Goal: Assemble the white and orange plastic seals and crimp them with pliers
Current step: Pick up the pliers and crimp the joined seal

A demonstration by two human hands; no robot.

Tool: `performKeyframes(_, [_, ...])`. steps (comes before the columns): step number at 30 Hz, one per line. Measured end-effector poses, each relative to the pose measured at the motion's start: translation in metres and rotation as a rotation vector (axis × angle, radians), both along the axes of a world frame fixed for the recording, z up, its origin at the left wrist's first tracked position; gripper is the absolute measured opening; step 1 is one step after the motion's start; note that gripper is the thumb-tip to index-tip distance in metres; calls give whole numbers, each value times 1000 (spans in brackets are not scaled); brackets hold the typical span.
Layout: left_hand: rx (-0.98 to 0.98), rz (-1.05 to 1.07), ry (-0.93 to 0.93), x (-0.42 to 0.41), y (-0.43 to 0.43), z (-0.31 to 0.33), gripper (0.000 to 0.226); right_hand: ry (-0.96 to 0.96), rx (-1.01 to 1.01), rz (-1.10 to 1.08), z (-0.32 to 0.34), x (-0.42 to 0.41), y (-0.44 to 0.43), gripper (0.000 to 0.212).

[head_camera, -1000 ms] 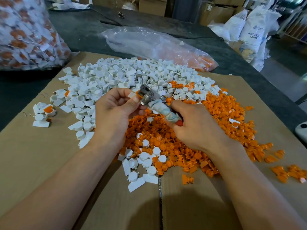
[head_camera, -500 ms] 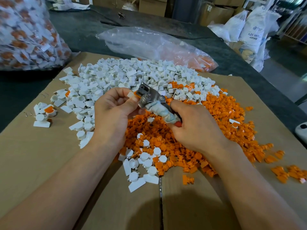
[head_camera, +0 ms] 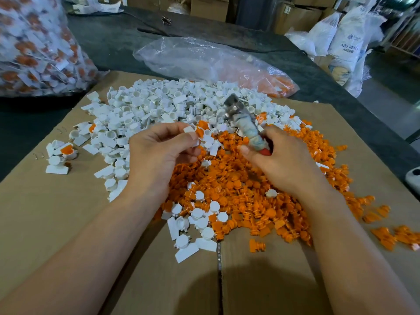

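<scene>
My left hand (head_camera: 163, 151) pinches a white seal with an orange insert (head_camera: 197, 132) between thumb and fingertips. My right hand (head_camera: 279, 160) grips the cloth-wrapped handles of the pliers (head_camera: 244, 120), whose blurred metal jaws point up and away, apart from the seal. A heap of white seal bodies (head_camera: 159, 110) lies behind my hands. Under and right of them spreads a heap of orange inserts (head_camera: 238, 189). Several capped white seals (head_camera: 200, 223) lie near the cardboard's seam.
Everything lies on a flattened cardboard sheet (head_camera: 56, 223) on a dark table. Three seals (head_camera: 61, 153) sit apart at the left. A full bag of seals (head_camera: 34, 46) stands far left; a nearly flat plastic bag (head_camera: 204, 62) lies behind the heaps. White sacks (head_camera: 345, 37) stand far right.
The pliers' jaws have come off the seal and swung up and to the right. My left hand still pinches the seal and has stayed about where it was.
</scene>
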State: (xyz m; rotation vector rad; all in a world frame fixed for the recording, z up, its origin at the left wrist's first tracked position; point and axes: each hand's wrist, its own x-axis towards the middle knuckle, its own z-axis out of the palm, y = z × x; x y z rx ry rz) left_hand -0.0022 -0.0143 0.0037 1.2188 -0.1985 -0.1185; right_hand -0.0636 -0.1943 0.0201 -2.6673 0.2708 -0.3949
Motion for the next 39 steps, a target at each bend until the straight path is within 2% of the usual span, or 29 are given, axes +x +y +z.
performKeyframes(6, [44, -41, 35, -1, -1, 0, 32, 96, -109, -166, -7, 5, -18, 46])
performKeyframes(16, [67, -127, 119, -5, 2, 6, 17, 185, -198, -179, -16, 10, -22, 64])
performKeyframes(25, [-55, -186, 375, -3, 3, 11, 13, 234, -248, -179, -18, 12, -24, 74])
performKeyframes(28, [-97, -191, 459, -1, 4, 11, 18, 251, -265, -188, -18, 12, -24, 76])
performKeyframes(32, [-159, -193, 560, 1, 5, 11, 10, 268, -279, -175, -19, 13, -22, 75])
performKeyframes(39, [-207, -196, 614, 1, 4, 13, 12, 271, -247, -139, -19, 14, -20, 81])
